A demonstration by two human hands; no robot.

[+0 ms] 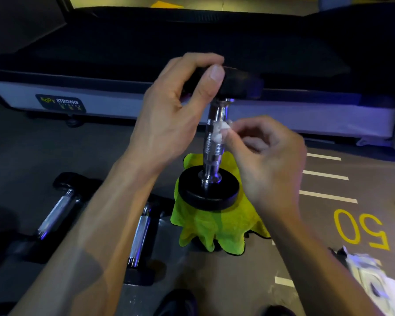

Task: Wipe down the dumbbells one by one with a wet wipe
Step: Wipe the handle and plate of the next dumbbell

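left hand grips top head of upright dumbbell standing on yellow cloth. right hand pinches wet wipe against its handle

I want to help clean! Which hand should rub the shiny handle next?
The right hand. It already pinches the wet wipe against the upright dumbbell handle, while the left hand grips the top weight to steady it.
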